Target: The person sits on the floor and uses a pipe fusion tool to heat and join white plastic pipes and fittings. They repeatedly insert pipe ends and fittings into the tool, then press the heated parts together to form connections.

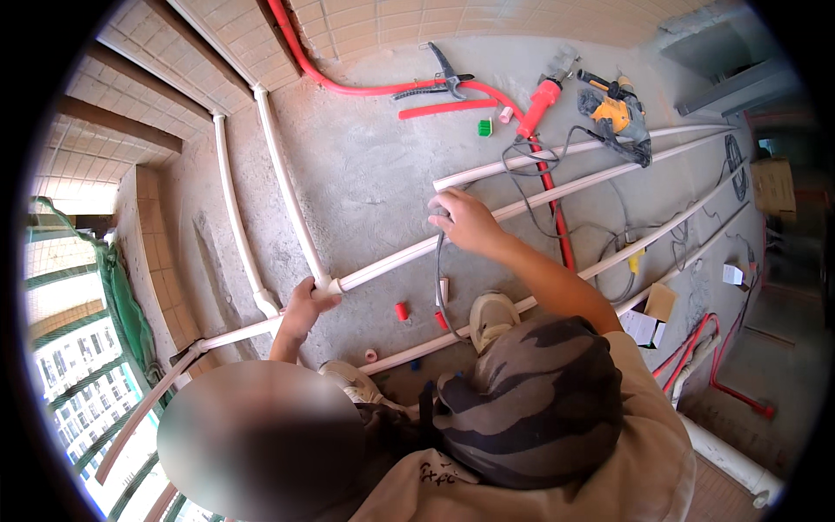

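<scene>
My left hand (306, 310) grips the white tee fitting (325, 287) where an upright-running white pipe (285, 191) meets the crosswise white pipe (391, 261). My right hand (461, 219) is closed on a dark grey cable (440, 270) just above that crosswise pipe, near the end of another white pipe (452, 181). A parallel white pipe (233, 209) joins a second fitting (264, 303) to the left of my left hand. Small red sleeves (401, 311) lie on the concrete floor (348, 165) below the crosswise pipe, beside my feet.
At the back lie red pipe (365, 90), a pipe cutter (448, 81), a red-handled power tool (539, 106), a yellow drill (613, 117) and a green piece (484, 127). Cables and cardboard boxes (771, 187) are at right. An opening with green netting (113, 287) is at left.
</scene>
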A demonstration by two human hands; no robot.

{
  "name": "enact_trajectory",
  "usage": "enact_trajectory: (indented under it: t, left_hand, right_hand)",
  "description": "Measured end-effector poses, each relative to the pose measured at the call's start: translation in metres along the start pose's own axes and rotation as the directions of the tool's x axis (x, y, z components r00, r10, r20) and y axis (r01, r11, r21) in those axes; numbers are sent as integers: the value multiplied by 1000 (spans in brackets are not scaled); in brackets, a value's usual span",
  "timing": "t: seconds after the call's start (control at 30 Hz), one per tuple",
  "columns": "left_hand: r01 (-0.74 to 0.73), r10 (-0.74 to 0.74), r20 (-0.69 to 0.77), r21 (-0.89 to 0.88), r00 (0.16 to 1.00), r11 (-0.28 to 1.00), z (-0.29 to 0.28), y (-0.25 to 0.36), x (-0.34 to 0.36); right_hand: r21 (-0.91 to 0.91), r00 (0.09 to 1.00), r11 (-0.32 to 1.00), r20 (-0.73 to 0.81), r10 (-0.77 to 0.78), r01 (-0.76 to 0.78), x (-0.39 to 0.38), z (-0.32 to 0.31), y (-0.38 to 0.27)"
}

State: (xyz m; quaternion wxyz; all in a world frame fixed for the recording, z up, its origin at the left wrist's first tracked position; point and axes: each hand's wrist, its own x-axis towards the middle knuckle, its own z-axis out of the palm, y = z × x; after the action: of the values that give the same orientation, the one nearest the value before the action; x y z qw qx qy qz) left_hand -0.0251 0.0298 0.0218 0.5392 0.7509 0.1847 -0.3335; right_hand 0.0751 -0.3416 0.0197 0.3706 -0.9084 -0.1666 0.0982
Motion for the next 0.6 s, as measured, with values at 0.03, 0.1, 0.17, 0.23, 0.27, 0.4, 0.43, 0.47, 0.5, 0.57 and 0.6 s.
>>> enact_trajectory:
  t: [0.03,0.1,0.17,0.23,0.27,0.4,0.43,0.47,0.5,0.57,0.6]
  left_hand:
    - [23,-23,4,-11,1000,1000,-1,2,-2]
    - [11,-11,14,-38,1000,999,-1,0,-3]
    - [9,-8,20,-66,1000,998,-1,-4,-1]
    - [16,-15,15,-55,1000,998,1,2,-1]
    - [19,-18,13,-50,1000,999,3,5,0]
    - [19,-16,29,-88,999,996,5,6,0]
    - [19,-17,19,-75,1000,997,4,6,-2]
    - [19,-19,10,-67,1000,998,2,6,-4]
    - [19,-19,1,-66,1000,998,2,5,-6]
    - [-7,9,12,-98,1000,995,0,1,-3]
    - [5,-2,30,-94,1000,996,-2,-1,-4]
  right_hand:
    - [49,999,998,-20,47,-46,-3,-2,0]
    - [155,990,980,-53,134,-124,-4,-4,0]
    - [178,962,967,-173,211,-180,11,-18,10]
    - [141,926,975,-314,210,-173,37,-33,33]
    - [81,904,986,-395,165,-145,55,-39,48]
    - [-198,886,949,-443,136,-245,131,-72,65]
    - [-210,886,913,-392,249,-350,149,-78,57]
    - [-236,871,863,-337,358,-446,165,-85,47]
    - [-276,842,801,-283,460,-531,178,-88,44]
    - [-348,827,751,-188,530,-561,197,-89,67]
    - [-415,845,738,-196,498,-531,200,-87,78]
